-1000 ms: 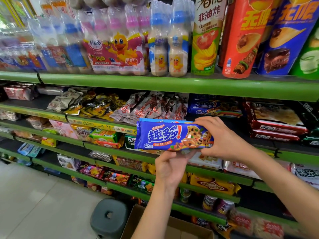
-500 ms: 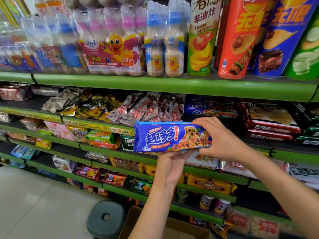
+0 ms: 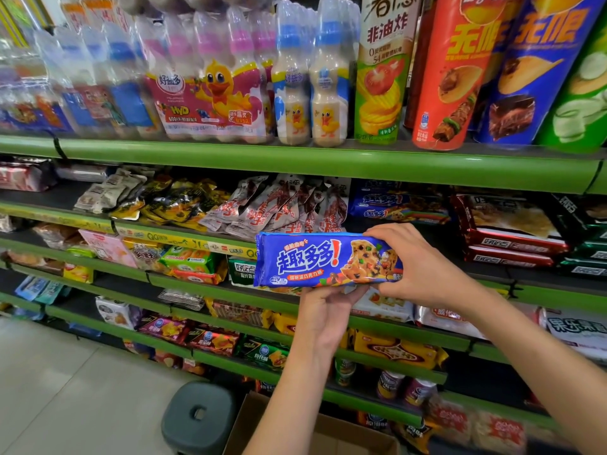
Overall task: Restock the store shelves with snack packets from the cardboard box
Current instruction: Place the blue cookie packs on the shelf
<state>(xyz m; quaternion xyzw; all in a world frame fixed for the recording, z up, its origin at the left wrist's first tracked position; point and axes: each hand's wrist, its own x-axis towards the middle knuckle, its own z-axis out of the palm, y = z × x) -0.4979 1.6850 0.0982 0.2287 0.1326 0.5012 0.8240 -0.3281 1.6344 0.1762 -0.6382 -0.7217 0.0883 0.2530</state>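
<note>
Now | left hand [image 3: 323, 318], right hand [image 3: 418, 267] both grip blue cookie packet [image 3: 315, 261] | before shelves [image 3: 295, 165]

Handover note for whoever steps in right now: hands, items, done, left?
Left hand: supports the blue cookie packet from below.
Right hand: grips its right end.
Packet is level, in front of the shelves, not yet placed. Matching blue packets lie on the shelf above and behind.
Cardboard box is on the floor, beside a grey stool.
Left: shelve this packet; box contents hidden.
</note>
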